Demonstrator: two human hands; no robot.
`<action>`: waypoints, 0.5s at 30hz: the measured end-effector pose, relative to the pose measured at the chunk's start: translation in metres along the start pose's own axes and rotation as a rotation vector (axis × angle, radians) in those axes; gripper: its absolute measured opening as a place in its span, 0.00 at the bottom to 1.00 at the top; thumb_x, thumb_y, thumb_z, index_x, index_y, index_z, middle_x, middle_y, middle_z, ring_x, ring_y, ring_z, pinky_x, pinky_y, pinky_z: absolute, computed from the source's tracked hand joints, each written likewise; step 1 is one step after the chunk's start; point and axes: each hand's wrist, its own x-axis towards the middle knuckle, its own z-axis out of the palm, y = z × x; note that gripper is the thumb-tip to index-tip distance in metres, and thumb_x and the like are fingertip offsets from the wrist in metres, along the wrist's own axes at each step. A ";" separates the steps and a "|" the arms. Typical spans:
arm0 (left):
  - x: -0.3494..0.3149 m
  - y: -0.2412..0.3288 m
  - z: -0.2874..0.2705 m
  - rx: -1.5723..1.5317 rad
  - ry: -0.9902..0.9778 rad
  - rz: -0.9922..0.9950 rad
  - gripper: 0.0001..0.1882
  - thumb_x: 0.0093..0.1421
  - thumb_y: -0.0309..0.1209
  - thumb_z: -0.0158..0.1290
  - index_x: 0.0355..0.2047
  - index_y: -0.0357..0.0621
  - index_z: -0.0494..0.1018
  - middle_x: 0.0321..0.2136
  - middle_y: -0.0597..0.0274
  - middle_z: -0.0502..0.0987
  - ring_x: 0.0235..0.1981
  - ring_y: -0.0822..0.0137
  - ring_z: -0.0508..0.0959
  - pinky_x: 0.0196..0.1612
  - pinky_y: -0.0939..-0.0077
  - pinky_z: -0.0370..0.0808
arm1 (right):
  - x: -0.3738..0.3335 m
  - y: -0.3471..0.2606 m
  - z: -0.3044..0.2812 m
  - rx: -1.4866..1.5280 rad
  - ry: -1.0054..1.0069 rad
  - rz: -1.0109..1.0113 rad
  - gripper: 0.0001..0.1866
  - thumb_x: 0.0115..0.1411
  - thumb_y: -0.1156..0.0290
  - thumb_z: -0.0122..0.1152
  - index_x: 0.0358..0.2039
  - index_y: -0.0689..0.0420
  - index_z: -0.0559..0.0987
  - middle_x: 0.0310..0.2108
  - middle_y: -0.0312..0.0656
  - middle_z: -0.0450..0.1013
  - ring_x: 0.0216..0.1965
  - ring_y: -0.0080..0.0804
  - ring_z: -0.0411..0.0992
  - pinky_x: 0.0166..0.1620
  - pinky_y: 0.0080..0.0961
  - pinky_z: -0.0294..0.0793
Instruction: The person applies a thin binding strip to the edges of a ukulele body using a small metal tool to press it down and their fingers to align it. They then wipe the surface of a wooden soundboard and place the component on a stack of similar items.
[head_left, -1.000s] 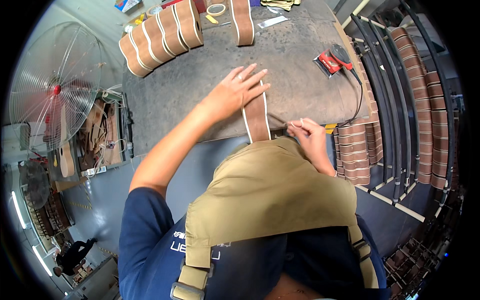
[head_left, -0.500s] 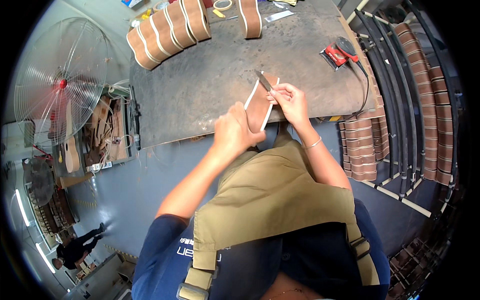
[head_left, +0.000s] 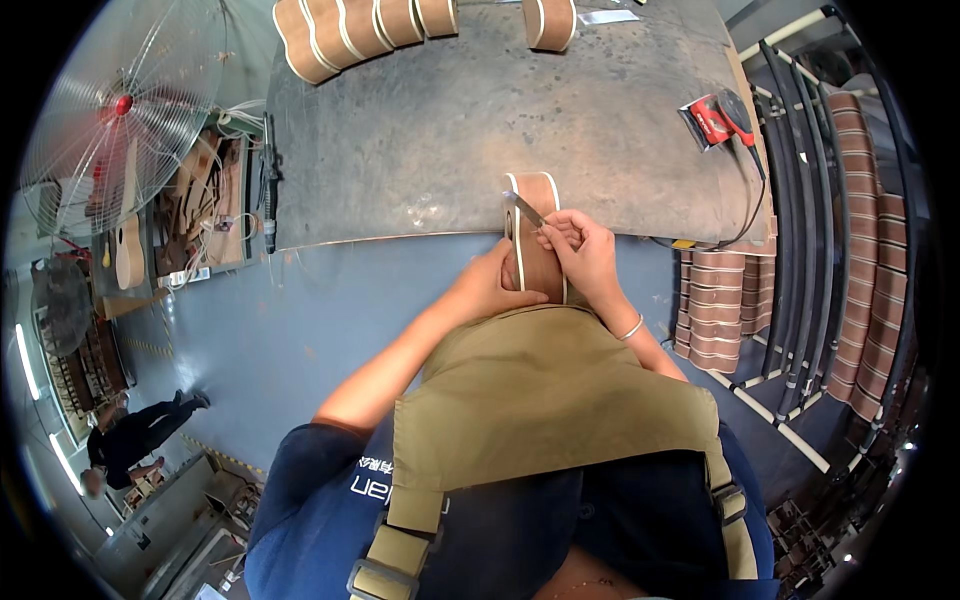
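Note:
A small wooden ukulele body (head_left: pixel 539 262) with cream edge strips stands on its edge, its brown curved side facing up. Its near end is against my apron, and its far end reaches over the table's front edge. Part of a round sound hole shows on its left face. My left hand (head_left: pixel 488 283) grips the body's near left part, thumb lying across the side. In my right hand (head_left: pixel 582 255), pinched between thumb and fingers, is a thin flat metal file (head_left: pixel 525 208). It lies slantwise over the left edge strip; whether it touches I cannot tell.
On the dark worktable (head_left: pixel 430 150) stand a row of similar bodies (head_left: pixel 350 35) and a single one (head_left: pixel 550 25). A red corded sander (head_left: pixel 715 120) lies at the right. A rack (head_left: pixel 790 200) with striped stacks stands right, a large fan (head_left: pixel 123 105) left. Another person (head_left: pixel 135 440) is far left.
The body has turned from slanted to nearly straight ahead and come nearer my apron. My left hand has moved from its upper left down its side. The file has shifted toward the left strip.

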 end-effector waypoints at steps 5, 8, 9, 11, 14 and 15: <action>0.036 -0.026 -0.023 -0.314 -0.073 -0.033 0.25 0.54 0.46 0.78 0.24 0.43 0.75 0.20 0.64 0.81 0.22 0.76 0.80 0.26 0.79 0.76 | 0.035 -0.014 -0.014 0.070 0.097 -0.070 0.09 0.70 0.79 0.63 0.49 0.68 0.82 0.35 0.42 0.85 0.37 0.25 0.85 0.42 0.20 0.84; 0.056 -0.025 -0.041 -0.237 -0.010 -0.088 0.23 0.55 0.43 0.78 0.23 0.44 0.74 0.19 0.66 0.81 0.21 0.77 0.78 0.27 0.78 0.76 | 0.072 -0.018 -0.024 0.100 0.130 -0.075 0.12 0.69 0.79 0.64 0.51 0.67 0.83 0.35 0.42 0.86 0.36 0.24 0.84 0.41 0.20 0.83; 0.060 -0.018 -0.050 -0.105 0.032 -0.041 0.25 0.53 0.45 0.78 0.22 0.43 0.75 0.18 0.65 0.80 0.21 0.74 0.79 0.27 0.75 0.76 | 0.082 -0.017 -0.026 0.015 0.111 -0.049 0.11 0.69 0.78 0.64 0.50 0.67 0.84 0.34 0.42 0.86 0.36 0.23 0.84 0.41 0.20 0.83; 0.068 -0.004 -0.068 0.161 0.127 0.046 0.27 0.49 0.49 0.79 0.22 0.42 0.75 0.16 0.63 0.79 0.20 0.69 0.79 0.27 0.70 0.76 | 0.100 -0.015 -0.026 -0.148 0.061 -0.001 0.10 0.67 0.78 0.66 0.48 0.66 0.85 0.32 0.42 0.85 0.36 0.22 0.84 0.41 0.22 0.82; 0.077 0.009 -0.082 0.204 0.269 0.082 0.25 0.52 0.49 0.76 0.28 0.41 0.78 0.20 0.61 0.80 0.22 0.63 0.80 0.30 0.66 0.77 | 0.124 -0.014 -0.017 -0.328 -0.031 -0.003 0.08 0.63 0.75 0.69 0.42 0.64 0.87 0.29 0.46 0.85 0.33 0.29 0.84 0.39 0.27 0.81; 0.085 0.006 -0.085 0.190 0.378 0.118 0.24 0.54 0.48 0.75 0.31 0.40 0.78 0.22 0.61 0.80 0.23 0.62 0.80 0.31 0.65 0.77 | 0.130 -0.011 -0.014 -0.380 -0.073 -0.020 0.08 0.62 0.75 0.69 0.41 0.63 0.88 0.29 0.47 0.85 0.33 0.32 0.84 0.39 0.28 0.81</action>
